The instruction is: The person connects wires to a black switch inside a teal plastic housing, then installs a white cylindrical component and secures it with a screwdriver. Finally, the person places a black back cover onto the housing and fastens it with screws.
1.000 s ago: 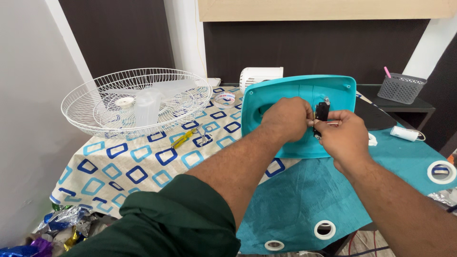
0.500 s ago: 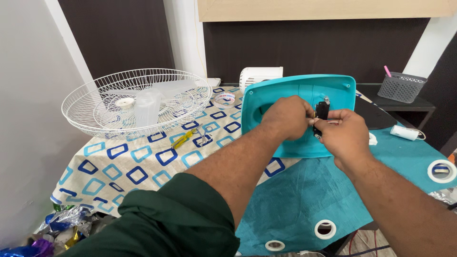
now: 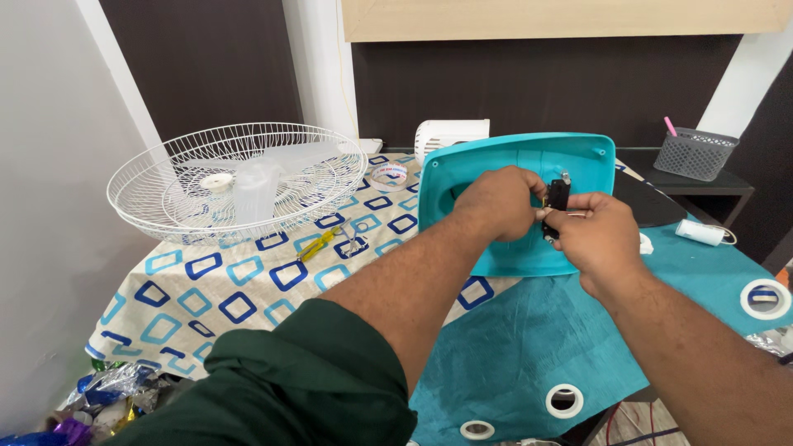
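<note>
Two hands meet on a small black part at the teal fan housing.

Both the left hand [image 3: 496, 202] and the right hand [image 3: 596, 235] pinch the black part [image 3: 557, 198] against the upturned teal housing [image 3: 516, 169], far right on the table; it looks like fitting or freeing work, and any further move calls for a steady, fine grip. Fingertips and the part's lower end are hidden. Left of them sit the white fan guard [image 3: 239, 177] and a screwdriver [image 3: 320, 242].

Black part [image 3: 558, 198] mostly hidden by hands, teal housing [image 3: 512, 169] centre covered, foil wrappers [image 3: 107, 392] cropped
</note>
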